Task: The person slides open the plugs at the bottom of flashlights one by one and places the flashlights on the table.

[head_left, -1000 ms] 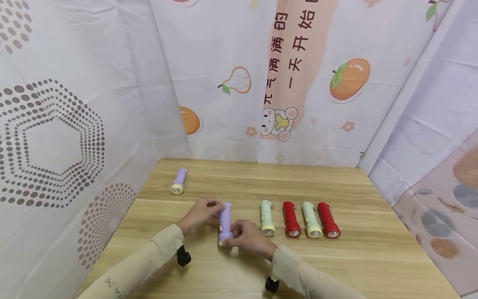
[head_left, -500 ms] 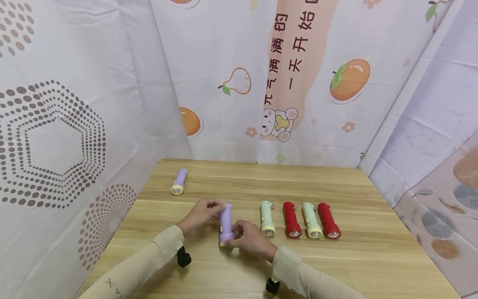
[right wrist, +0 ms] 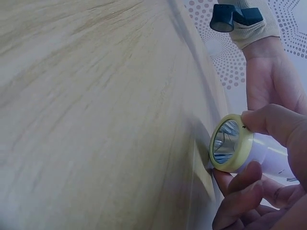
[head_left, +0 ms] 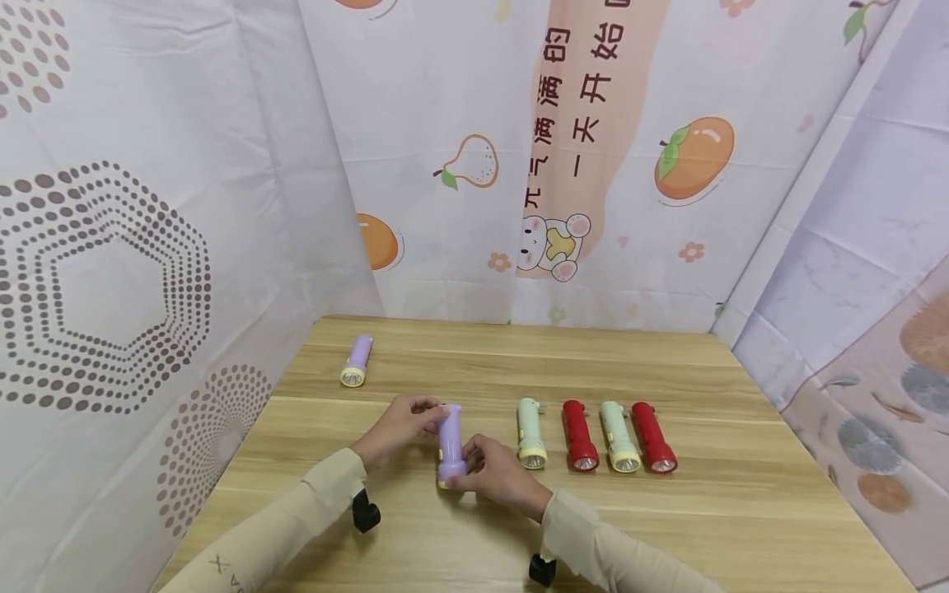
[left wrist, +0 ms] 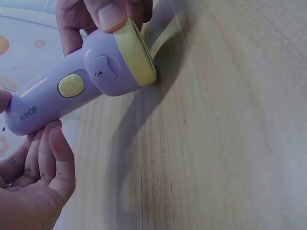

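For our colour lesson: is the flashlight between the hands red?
No, the flashlight that the left hand and right hand hold is purple.

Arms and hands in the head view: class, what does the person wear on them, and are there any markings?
The left sleeve and right sleeve are long and cream-coloured. Dark, letter-like printing marks the left one; none shows on the right. A small black fitting sits at each cuff. The left hand and right hand are gloveless.

From my end it's a makeshift curtained booth — fruit-printed cloth (head_left: pixel 411 91) at the back, dot-patterned cloth (head_left: pixel 111 292) on the left, a wood-grain table (head_left: pixel 437 352) between — in what building, I can't tell.
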Demonstrator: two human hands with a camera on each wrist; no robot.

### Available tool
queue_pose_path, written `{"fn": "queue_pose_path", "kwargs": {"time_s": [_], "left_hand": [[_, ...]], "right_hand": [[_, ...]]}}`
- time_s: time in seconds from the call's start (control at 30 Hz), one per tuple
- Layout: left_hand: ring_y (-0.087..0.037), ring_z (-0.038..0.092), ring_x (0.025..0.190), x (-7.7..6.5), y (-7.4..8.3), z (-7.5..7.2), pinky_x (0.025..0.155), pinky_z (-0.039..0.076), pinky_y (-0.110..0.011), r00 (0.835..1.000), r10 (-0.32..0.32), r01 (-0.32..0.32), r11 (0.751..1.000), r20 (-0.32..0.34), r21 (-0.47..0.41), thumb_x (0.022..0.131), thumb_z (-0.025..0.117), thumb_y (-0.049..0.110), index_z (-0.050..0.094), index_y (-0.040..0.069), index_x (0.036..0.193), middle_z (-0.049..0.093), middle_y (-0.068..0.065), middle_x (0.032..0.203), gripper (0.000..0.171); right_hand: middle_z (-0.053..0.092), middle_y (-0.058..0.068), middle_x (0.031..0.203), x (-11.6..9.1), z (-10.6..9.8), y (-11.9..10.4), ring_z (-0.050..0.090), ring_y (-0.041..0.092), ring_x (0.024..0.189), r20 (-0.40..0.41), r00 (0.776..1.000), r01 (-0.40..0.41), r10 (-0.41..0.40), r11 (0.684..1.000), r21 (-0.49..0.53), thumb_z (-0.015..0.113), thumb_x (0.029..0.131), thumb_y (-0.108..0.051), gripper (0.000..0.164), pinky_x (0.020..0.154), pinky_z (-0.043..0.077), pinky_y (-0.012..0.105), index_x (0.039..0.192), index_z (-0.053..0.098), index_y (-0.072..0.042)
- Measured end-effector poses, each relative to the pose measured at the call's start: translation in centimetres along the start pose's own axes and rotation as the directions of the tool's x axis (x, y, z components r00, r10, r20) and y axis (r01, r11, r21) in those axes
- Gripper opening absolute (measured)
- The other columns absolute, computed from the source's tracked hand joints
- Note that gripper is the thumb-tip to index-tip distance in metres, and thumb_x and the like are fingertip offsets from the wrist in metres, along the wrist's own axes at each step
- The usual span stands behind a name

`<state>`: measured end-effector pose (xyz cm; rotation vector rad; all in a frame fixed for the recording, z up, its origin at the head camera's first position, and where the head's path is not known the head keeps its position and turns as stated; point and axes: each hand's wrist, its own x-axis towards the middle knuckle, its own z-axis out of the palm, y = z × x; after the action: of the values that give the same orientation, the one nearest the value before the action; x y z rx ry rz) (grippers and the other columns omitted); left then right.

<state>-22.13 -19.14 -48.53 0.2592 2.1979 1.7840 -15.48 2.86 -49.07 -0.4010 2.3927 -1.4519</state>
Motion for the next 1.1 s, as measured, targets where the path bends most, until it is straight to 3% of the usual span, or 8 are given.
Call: {"fn": "queue_pose_path", "kwargs": {"time_s": [0.33,0.67,0.9,1.1], "left_hand": [[-0.022,0.070,0.094,-0.4,0.3,0.3,0.088,0.058,-0.042,1.000,0.021,-0.021,1.000,-0.011,0.014,0.100,0.069,0.030,0.067,-0.003,0.123,0.070,-0.012,0.112,0.041],[-0.021,0.065,0.098,-1.1,0.4,0.5,0.085,0.056,-0.035,0.997,0.080,-0.081,0.996,0.021,0.038,0.093,0.078,0.030,0.068,0.004,0.115,0.070,-0.008,0.110,0.035],[-0.025,0.062,0.103,-2.3,0.6,0.7,0.088,0.052,-0.037,0.980,0.180,-0.186,0.979,0.083,0.079,0.092,0.079,0.027,0.068,0.011,0.112,0.067,-0.006,0.111,0.027],[-0.027,0.064,0.100,-3.1,0.9,0.9,0.083,0.055,-0.032,0.959,0.237,-0.247,0.967,0.153,0.053,0.092,0.080,0.021,0.069,0.013,0.112,0.068,-0.007,0.112,0.024]], "right_hand": [[0.066,0.001,0.099,0.1,0.0,0.4,0.060,0.019,0.091,-0.004,1.000,-0.005,0.005,1.000,-0.001,0.089,0.081,-0.025,0.040,0.078,0.048,0.036,0.107,0.061,-0.009],[0.066,-0.001,0.101,0.0,0.3,1.0,0.059,0.020,0.094,-0.009,1.000,0.020,-0.020,1.000,-0.022,0.090,0.079,-0.024,0.044,0.080,0.046,0.036,0.108,0.059,-0.011],[0.064,-0.003,0.100,0.0,0.6,1.3,0.057,0.020,0.092,-0.016,0.998,0.059,-0.060,0.997,-0.045,0.090,0.078,-0.022,0.046,0.077,0.045,0.032,0.109,0.059,-0.012],[0.063,-0.001,0.100,-0.1,0.6,1.4,0.058,0.020,0.092,-0.017,0.995,0.098,-0.099,0.993,-0.070,0.091,0.077,-0.019,0.048,0.076,0.047,0.031,0.110,0.058,-0.012]]}}
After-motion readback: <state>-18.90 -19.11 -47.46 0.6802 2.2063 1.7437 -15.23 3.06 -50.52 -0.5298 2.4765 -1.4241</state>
